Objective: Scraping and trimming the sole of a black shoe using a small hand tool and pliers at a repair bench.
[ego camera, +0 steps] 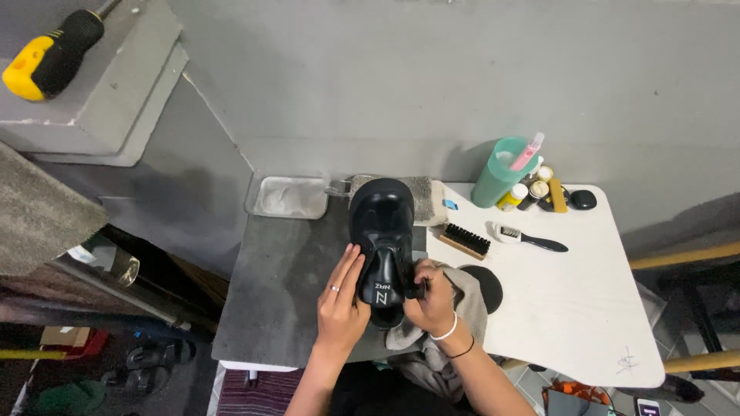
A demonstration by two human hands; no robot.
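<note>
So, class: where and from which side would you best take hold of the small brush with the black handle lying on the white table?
Probably by the slim black handle of the small brush, coming from above on the right. The handle points right over bare white table; the pale bristle head at its left end lies close to the wooden brush with black bristles.

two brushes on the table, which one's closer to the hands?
The wooden-backed brush with black bristles, lying just above the right hand. The other, a white-headed brush with a black handle, sits farther right, toward the green cup.
</note>
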